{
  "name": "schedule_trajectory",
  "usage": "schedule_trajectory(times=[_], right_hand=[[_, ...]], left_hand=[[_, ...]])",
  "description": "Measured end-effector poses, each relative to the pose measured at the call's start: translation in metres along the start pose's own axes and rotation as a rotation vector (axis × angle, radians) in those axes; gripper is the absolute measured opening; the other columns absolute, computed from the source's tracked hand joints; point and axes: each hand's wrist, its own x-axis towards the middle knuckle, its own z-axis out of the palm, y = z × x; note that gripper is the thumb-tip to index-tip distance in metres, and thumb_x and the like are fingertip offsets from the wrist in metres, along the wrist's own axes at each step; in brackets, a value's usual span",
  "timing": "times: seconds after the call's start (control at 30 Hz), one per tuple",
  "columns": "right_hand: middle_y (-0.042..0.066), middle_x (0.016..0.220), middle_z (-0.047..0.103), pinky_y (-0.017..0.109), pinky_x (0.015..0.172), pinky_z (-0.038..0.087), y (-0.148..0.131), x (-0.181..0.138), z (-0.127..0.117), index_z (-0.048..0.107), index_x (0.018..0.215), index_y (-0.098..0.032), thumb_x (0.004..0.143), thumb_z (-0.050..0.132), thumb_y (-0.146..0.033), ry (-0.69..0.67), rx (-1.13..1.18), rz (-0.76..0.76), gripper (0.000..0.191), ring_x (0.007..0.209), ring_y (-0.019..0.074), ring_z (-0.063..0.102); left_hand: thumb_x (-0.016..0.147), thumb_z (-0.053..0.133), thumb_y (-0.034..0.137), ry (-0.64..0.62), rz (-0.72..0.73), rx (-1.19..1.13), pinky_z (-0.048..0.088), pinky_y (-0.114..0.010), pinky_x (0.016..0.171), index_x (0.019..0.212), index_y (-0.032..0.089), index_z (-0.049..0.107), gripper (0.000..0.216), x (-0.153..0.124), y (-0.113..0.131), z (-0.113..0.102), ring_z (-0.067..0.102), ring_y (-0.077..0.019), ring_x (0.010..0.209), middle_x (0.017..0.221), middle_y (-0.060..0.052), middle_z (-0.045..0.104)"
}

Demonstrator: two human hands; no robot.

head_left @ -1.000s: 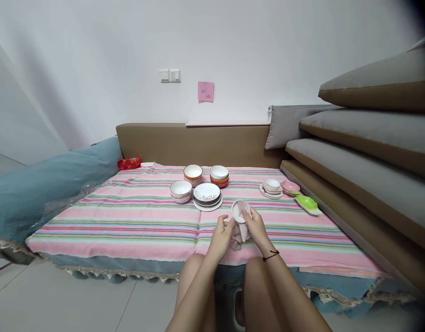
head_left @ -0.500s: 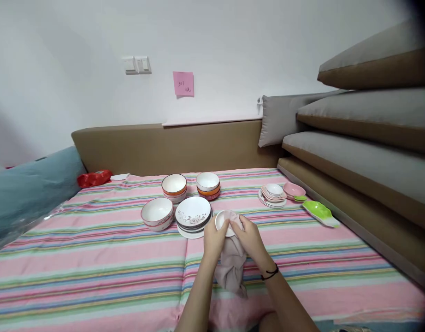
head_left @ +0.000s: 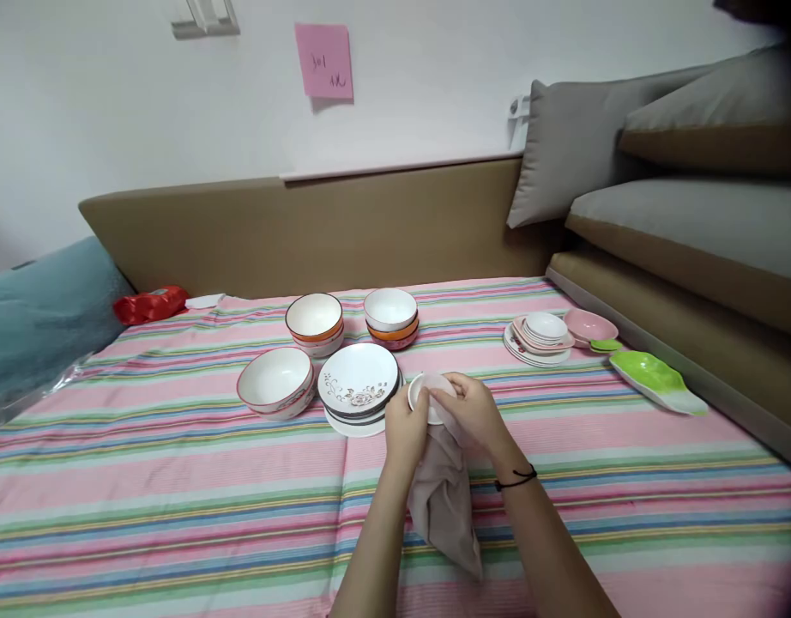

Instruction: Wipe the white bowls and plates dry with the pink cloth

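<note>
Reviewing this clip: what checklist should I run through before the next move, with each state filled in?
1. Left grip on the small white dish: ok, thumb at the rim.
2. Right grip on the cloth: ok, cloth pressed to the dish.
3. Dish's underside: cannot tell, hidden.
4. Left grip apart from the plate stack: cannot tell, they overlap in view.
5. Green dish away from both grips: ok, off to the right.
</note>
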Motion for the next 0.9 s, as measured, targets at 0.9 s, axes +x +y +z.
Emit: schedule_trajectory(times=[0.9], right_hand=[[-0.004,0.055,0.040,0.022,0.049,0.027,-0.003,-0.029,0.005,0.059,0.064,-0.015,0.083,0.055,-0.047,0.190,-0.222,0.063,0.037,0.054,0.0101,0.036]], left_hand=[[0.080,0.059,0.049,0.019,-0.463,-0.562,0.048,-0.024,0.062,0.105,0.021,0.052,0.038,-0.033,0.014,-0.013,0.057,-0.0142,0.074,0.089,-0.001,0.060]])
